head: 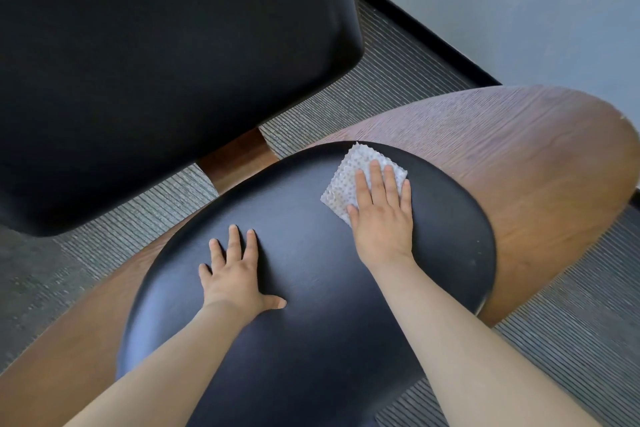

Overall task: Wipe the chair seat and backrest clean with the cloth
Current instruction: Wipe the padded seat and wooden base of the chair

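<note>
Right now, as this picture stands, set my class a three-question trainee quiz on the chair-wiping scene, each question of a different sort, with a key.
1. True or false: the left hand holds the white dotted cloth.
2. Multiple choice: the right hand presses the cloth onto the oval black pad near the pad's A) far edge, B) middle, C) near edge.
3. Fill in: the brown shell around the pad shows a ____ grain.

Key: 1 false, since the left hand lies flat on the bare pad; 2 A; 3 wood.
</note>
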Demonstrator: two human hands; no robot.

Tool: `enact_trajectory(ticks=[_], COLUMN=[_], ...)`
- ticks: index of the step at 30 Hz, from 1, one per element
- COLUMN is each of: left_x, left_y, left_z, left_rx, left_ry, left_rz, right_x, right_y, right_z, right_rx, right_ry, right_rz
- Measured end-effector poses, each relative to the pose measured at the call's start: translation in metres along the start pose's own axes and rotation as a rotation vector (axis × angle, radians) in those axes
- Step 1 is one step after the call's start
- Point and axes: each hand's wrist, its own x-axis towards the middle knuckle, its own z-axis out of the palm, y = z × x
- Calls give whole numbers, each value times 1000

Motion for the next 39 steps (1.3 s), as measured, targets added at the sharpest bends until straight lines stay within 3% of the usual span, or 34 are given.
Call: enact_trajectory(ticks=[10,23,28,35,39], left_x=[-29,-32,-38,-65,-75], left_y=[58,80,88,98,108], left_z=[6,4,0,6,10], left_rx=[-39,120,77,85,86], left_ry=[10,-124,-159,-228,-230], left_rz=[259,209,186,226,239], right_x=[-39,-110,-142,-202,-236], right_y=[33,71,85,107,111], right_z=[0,3,0,-12,-7], right_rx=[54,138,236,368,404], right_ry=[66,125,133,-84,-54], right_rz=[148,300,396,565,604])
